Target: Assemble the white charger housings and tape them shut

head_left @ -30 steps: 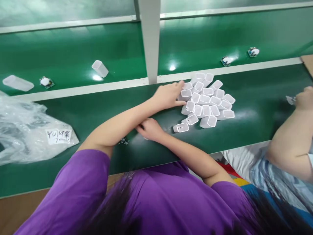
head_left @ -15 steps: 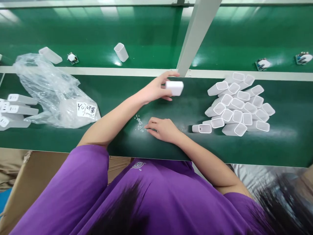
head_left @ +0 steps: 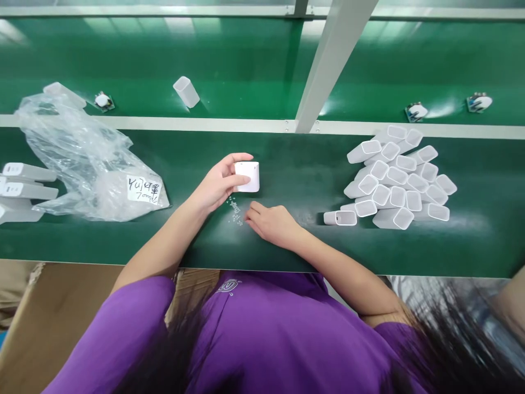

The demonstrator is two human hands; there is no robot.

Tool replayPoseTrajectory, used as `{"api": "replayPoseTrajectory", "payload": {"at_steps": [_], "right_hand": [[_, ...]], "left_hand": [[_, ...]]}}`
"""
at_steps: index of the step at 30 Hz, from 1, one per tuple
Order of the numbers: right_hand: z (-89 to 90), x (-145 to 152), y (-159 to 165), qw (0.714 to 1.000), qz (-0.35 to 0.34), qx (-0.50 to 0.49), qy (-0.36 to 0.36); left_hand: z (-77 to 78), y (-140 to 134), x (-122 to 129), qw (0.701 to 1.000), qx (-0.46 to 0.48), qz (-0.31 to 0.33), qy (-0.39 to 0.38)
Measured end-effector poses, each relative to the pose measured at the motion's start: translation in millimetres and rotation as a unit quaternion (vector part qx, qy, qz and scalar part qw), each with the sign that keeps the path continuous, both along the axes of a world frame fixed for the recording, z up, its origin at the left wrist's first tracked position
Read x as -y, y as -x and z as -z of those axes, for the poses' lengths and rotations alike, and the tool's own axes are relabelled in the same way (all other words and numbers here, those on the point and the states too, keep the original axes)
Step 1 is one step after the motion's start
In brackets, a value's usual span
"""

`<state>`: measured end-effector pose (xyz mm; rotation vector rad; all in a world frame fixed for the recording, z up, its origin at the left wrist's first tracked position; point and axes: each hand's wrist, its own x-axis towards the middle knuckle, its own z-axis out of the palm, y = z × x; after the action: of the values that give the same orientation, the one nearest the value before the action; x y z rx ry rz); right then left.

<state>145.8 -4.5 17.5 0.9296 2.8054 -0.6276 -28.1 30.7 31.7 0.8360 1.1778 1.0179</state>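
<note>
one white, rounded-rectangular plastic casing (head_left: 251, 178) is held in the left hand (head_left: 221, 183), centre of frame. tiny translucent bits (head_left: 235, 210) are scattered just below; beside them, the right hand (head_left: 273, 223) is curled, its grip not discernible.

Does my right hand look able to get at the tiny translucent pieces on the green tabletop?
Likely yes: your right hand is close beside the tiny translucent pieces, and nothing visible stands between them.

The purple shirt (head_left: 295, 328) — short-sleeved — bears white print (head_left: 228, 285).
</note>
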Motion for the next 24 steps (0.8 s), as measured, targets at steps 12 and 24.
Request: {"api": "replayPoseTrajectory", "payload": {"at_steps": [12, 24], "right_hand": [[3.3, -28, -27, 0.841, 0.273, -0.465, -0.044], [6.8, -27, -28, 0.839, 0.243, -0.437, -0.213]], "left_hand": [[-10.1, -3, 15, 0.996, 0.015, 0.087, 0.004], [-8.2, -9, 19, 0.995, 0.041, 0.089, 0.021]]}}
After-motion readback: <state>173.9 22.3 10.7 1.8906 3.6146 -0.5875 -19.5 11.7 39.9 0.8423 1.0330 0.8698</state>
